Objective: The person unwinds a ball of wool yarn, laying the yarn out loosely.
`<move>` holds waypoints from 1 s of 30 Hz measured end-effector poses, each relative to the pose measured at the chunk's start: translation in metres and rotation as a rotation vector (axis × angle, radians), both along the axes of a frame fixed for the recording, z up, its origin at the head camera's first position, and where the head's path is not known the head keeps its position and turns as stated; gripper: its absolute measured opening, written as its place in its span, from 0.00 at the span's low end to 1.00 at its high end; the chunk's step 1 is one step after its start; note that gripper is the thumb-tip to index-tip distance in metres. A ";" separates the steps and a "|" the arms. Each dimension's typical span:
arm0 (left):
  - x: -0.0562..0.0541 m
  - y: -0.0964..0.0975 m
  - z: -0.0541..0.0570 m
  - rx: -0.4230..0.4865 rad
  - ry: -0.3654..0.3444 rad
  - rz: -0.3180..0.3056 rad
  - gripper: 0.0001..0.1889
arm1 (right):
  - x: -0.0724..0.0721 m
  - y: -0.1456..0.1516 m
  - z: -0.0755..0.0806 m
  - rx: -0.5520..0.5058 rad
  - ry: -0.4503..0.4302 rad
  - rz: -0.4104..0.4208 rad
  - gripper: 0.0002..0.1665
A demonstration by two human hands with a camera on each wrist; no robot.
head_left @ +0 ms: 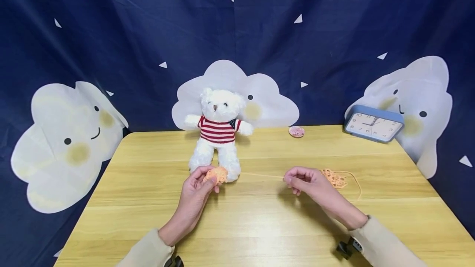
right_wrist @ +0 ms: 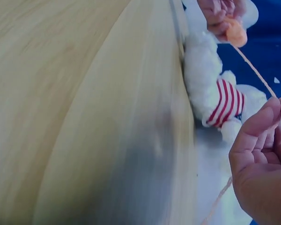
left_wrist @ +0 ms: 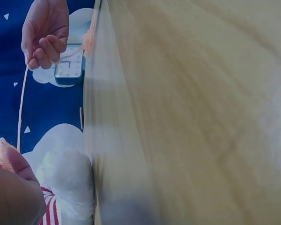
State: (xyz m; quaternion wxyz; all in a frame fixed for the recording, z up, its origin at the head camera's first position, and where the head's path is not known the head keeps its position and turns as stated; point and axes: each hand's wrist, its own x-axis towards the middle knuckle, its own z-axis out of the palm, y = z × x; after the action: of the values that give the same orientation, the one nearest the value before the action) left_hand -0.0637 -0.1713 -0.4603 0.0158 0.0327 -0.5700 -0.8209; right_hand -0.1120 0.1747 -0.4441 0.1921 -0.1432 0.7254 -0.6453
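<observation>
My left hand (head_left: pixel 196 193) grips a small ball of orange yarn (head_left: pixel 217 174) between thumb and fingers, in front of the teddy bear's feet. From the ball a taut strand (head_left: pixel 261 175) runs across to my right hand (head_left: pixel 309 182), whose thumb and index finger pinch it. In the right wrist view the ball (right_wrist: pixel 236 33) and the slanting strand (right_wrist: pixel 255 70) show clearly. Just beyond the right hand a loose heap of the same yarn (head_left: pixel 335 178) lies on the table, with one loop trailing to the right.
A white teddy bear (head_left: pixel 219 106) in a red-striped shirt sits at the back of the wooden table (head_left: pixel 252 226). Toward the back edge lie a small round pink item (head_left: pixel 296 131) and a blue clock (head_left: pixel 374 123). Behind hangs a dark blue curtain (head_left: pixel 267 36) with clouds.
</observation>
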 end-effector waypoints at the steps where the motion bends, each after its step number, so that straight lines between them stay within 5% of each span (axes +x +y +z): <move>1: 0.000 0.000 0.000 0.001 0.001 0.000 0.17 | 0.000 0.003 0.000 -0.005 0.003 -0.011 0.15; 18: 0.000 -0.003 -0.004 -0.025 0.029 0.046 0.17 | 0.009 0.039 0.010 -0.068 -0.011 -0.170 0.07; 25: 0.001 -0.005 -0.004 -0.002 0.034 0.045 0.16 | 0.009 0.061 0.011 -0.174 -0.046 -0.249 0.09; 30: 0.001 -0.005 -0.004 0.013 0.027 0.046 0.15 | 0.006 0.078 0.007 -0.241 0.009 -0.285 0.12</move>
State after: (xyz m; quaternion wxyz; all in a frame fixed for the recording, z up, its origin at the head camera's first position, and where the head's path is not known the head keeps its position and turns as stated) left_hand -0.0624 -0.1762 -0.4646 0.0420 0.0348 -0.5633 -0.8245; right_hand -0.1065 0.2530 -0.4370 0.0769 -0.0637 0.6565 -0.7477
